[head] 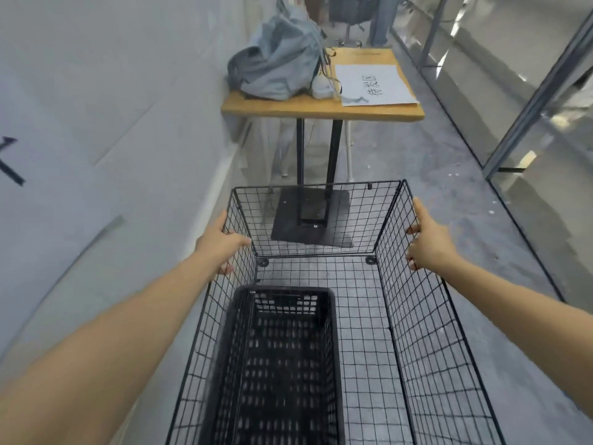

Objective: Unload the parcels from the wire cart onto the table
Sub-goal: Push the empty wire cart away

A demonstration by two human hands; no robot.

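L fingers [222,221], R fingers [414,229] gripping wire cart [417,316]

Left forearm [128,316]: bare, tapering to the wrist.
Right forearm [513,303]: bare, likewise tapering to the wrist.
Left hand [221,242]: bare; back and thumb visible.
Right hand [430,242]: bare; thumb and fingertips visible.
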